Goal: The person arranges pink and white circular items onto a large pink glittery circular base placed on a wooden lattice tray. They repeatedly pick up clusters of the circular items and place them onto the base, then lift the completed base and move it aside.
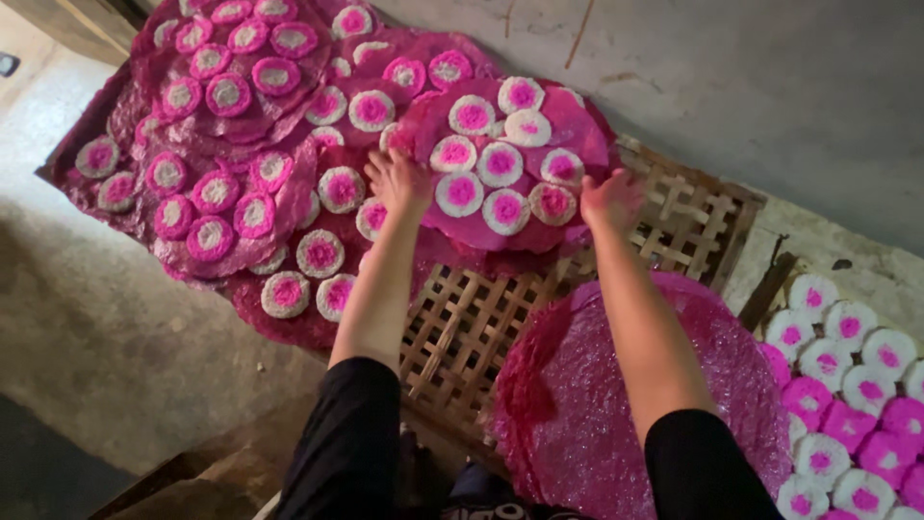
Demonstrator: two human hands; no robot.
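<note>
Magenta round sheet (568, 130), dotted with white-and-pink discs (500, 164), lies on the woven bamboo rack (481, 318) with both hands at its near edge. The left hand (397, 181) rests flat on the sheet's left rim, fingers spread, its grip open and closed on nothing. The right hand (610, 200) presses the right rim, fingers curled; whether its grip pinches the sheet I cannot tell. More disc-covered sheets (221, 125) overlap to the left. Near the body sits a stack of plain magenta sheets (597, 404), and loose discs (847, 385) lie to the right.
</note>
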